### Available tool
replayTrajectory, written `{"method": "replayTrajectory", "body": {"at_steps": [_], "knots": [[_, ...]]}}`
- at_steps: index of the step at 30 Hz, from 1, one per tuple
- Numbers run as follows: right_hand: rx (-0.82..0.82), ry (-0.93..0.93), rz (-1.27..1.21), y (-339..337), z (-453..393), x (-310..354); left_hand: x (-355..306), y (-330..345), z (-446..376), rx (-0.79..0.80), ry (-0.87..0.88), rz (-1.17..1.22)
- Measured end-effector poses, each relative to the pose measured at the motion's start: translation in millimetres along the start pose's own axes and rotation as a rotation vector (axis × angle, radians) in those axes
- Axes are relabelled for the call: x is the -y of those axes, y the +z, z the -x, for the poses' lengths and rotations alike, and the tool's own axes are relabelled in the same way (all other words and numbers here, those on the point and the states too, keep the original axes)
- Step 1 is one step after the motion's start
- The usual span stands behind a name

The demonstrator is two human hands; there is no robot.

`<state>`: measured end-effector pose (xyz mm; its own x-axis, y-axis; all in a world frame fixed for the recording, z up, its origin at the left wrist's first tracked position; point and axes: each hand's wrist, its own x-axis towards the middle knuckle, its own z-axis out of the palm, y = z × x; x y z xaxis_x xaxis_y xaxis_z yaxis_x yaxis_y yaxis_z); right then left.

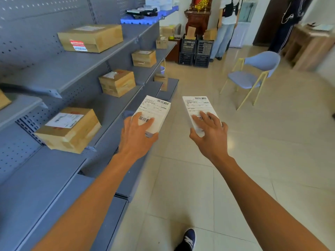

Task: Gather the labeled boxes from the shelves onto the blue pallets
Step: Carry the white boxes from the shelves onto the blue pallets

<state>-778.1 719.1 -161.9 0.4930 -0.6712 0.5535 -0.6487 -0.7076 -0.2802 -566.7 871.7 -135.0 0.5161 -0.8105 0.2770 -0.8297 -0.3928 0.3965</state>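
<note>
My left hand (135, 134) grips a flat white box (155, 110) with a barcode label on top, held out over the floor beside the grey shelves (76, 73). My right hand (211, 132) grips a second white labelled box (196, 105), level with the first. Several brown cardboard boxes stay on the shelves: one near left (69, 130), one mid shelf (117, 82), one higher (90, 38), one farther back (144, 58). A blue pallet (145, 18) with white boxes on it sits at the far end, above the shelf top.
A blue chair with yellow legs (253, 75) stands on the tiled floor to the right. Black crates (196, 51) are stacked at the back, with a person (225, 28) standing by them. A wooden desk (311, 44) is at far right. My shoe (187, 240) shows below.
</note>
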Motion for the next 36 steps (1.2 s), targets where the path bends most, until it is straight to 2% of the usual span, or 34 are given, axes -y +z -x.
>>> {"method": "replayTrajectory", "body": {"at_steps": [8,16,22,36], "knots": [[-0.067,0.068,0.037,23,-73,-95,-59,57,-116,0.042,0.069,0.038],[-0.060,0.059,0.037,50,-151,-143,-81,92,-204,0.034,0.076,0.004],[-0.013,0.048,0.039,88,-215,-159,-72,113,-277,0.022,0.076,0.027],[-0.072,0.011,0.121,184,-393,-177,-19,152,-490,0.005,0.151,0.081]]}}
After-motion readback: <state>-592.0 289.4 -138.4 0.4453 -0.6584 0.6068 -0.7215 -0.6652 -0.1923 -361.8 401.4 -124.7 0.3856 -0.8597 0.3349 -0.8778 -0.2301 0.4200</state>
